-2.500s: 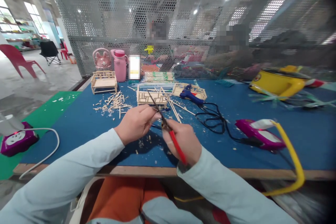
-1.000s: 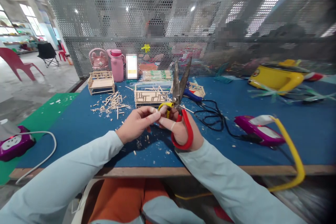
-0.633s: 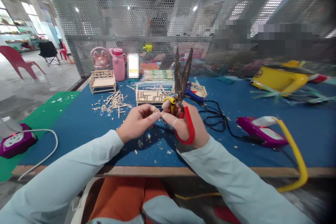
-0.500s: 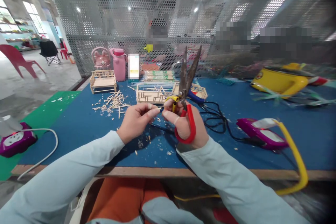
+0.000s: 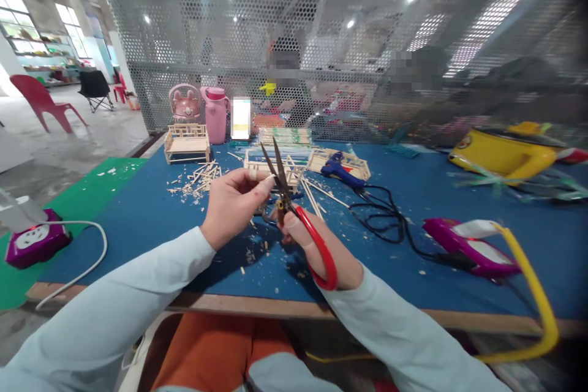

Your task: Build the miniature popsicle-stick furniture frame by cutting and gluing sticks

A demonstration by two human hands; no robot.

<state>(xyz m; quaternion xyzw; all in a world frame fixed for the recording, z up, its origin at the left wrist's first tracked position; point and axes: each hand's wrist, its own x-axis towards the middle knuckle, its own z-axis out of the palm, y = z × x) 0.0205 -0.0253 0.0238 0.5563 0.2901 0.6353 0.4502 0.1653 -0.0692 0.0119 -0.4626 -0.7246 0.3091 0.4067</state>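
Note:
My right hand (image 5: 321, 251) grips red-handled scissors (image 5: 303, 226); their blades are parted and point up and away over the blue table (image 5: 138, 214). My left hand (image 5: 232, 202) is closed in a pinch right at the blades, thumb against fingertips, holding something small that I cannot make out. Both hands hover above wood chips on the table. Behind them lies a small stick-built frame (image 5: 271, 166) with loose wooden sticks (image 5: 316, 193) beside it.
A blue glue gun (image 5: 337, 173) with a black cord (image 5: 383, 208), a purple device (image 5: 463, 244), a yellow strap (image 5: 535, 294), a yellow pot (image 5: 500, 150), a miniature wooden bench (image 5: 186, 141), a pink bottle (image 5: 215, 113), scrap pile (image 5: 197, 179), purple power strip (image 5: 32, 242). People sit behind the mesh screen.
The scissors have tipped down from upright and high to lower and leaning away, and their blades have come closer to my left fingertips. My left hand keeps its pinch.

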